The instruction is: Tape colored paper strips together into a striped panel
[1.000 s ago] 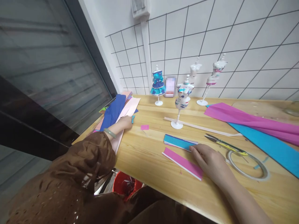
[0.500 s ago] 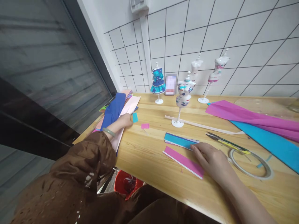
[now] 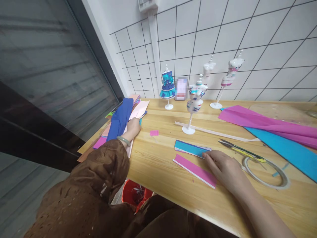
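Observation:
My left hand (image 3: 134,125) rests on a pale pink sheet (image 3: 135,115) at the table's left end, fingers curled over a small teal paper scrap (image 3: 140,122) that mostly hides under them. A dark blue sheet (image 3: 120,119) lies just left of it. My right hand (image 3: 224,168) lies flat, fingers spread, on the right end of a magenta paper strip (image 3: 193,169). A teal strip (image 3: 189,148) lies just beyond its fingertips. A tiny magenta square (image 3: 154,133) sits between the two hands.
Three small mannequins stand on the wooden table (image 3: 160,172): one in a blue dress (image 3: 167,86), one patterned (image 3: 194,102), others near the tiled wall. Scissors (image 3: 241,150), a tape ring (image 3: 266,168), large magenta (image 3: 267,124) and teal sheets lie right. A red bin (image 3: 132,195) sits below.
My left hand has drawn back slightly and covered the teal scrap that lay exposed beside it half a second ago. The right hand stays on the magenta strip.

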The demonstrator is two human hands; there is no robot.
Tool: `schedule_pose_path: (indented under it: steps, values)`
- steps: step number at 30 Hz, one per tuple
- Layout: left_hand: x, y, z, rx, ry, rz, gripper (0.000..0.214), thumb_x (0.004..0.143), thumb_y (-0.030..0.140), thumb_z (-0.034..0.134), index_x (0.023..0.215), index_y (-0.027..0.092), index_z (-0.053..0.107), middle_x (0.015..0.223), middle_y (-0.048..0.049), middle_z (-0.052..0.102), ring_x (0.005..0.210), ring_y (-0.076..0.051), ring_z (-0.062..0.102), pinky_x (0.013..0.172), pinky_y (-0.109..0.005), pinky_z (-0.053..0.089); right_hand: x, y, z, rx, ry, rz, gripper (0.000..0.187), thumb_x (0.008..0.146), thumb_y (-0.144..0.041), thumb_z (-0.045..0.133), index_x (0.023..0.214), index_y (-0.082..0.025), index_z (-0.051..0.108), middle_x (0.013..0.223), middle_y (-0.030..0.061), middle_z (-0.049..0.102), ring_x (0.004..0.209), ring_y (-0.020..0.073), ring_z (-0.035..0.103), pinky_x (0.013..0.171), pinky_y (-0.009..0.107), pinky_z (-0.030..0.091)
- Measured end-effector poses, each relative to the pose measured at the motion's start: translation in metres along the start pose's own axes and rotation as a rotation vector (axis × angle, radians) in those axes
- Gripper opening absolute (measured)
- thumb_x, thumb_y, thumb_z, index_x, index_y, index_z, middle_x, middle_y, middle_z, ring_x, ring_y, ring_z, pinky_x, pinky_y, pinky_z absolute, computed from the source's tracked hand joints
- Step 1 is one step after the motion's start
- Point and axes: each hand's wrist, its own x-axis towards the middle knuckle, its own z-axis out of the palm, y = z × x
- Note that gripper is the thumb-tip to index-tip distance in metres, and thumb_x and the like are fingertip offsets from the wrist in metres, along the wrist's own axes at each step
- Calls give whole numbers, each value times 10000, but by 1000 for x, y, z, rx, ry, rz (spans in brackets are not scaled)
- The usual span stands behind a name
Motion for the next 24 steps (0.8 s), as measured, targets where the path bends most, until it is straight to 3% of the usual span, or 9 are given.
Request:
schedule_pose_path:
  steps: [5, 10, 15, 18, 21, 24]
  values:
    - [-7, -1, -5, 31, -1, 20, 351, 854, 146, 335, 1165, 148, 497, 1076, -159, 629, 1036, -263, 585, 856, -355, 422, 0, -1, -1, 5, 35, -21, 329, 910, -378, 360, 753, -215, 598, 733, 49, 649, 686, 188, 602, 614, 294, 432]
    - [-11, 2, -10, 33, -38, 44, 449, 890, 369, 358, 1274, 137, 379, 1057, -178, 639, 999, -292, 604, 827, -373, 419, 1, -1, -2, -3, 10, -4, 345, 911, -389, 355, 697, -217, 564, 705, 45, 632, 674, 187, 592, 613, 289, 423]
    - [-24, 25, -25, -14, -19, 101, 491, 870, 457, 394, 1217, 112, 434, 1080, -178, 625, 1056, -310, 558, 883, -400, 386, 1, -3, -8, -22, -20, 31, 338, 909, -390, 353, 742, -217, 590, 743, 54, 648, 723, 201, 604, 628, 298, 425]
    - [-46, 51, -32, -78, 62, 208, 402, 886, 429, 387, 1140, 142, 508, 1156, -139, 586, 1142, -282, 486, 946, -372, 346, 0, -7, -15, -20, -83, 35, 310, 892, -398, 398, 760, -228, 622, 777, 46, 668, 725, 194, 613, 620, 293, 435]
    - [-68, 76, -35, -401, 200, 504, 252, 889, 338, 422, 925, 162, 598, 987, -78, 641, 975, -201, 558, 886, -313, 388, -4, -12, -17, 6, -140, 27, 250, 853, -411, 477, 788, -232, 640, 802, 41, 675, 708, 181, 615, 599, 279, 447]
    - [-82, 93, -34, -657, 246, 653, 173, 867, 260, 472, 803, 163, 600, 830, -40, 637, 838, -155, 568, 798, -282, 416, -6, -17, -13, 32, -178, -30, 183, 831, -360, 517, 882, -227, 632, 887, 57, 677, 791, 200, 621, 649, 298, 470]
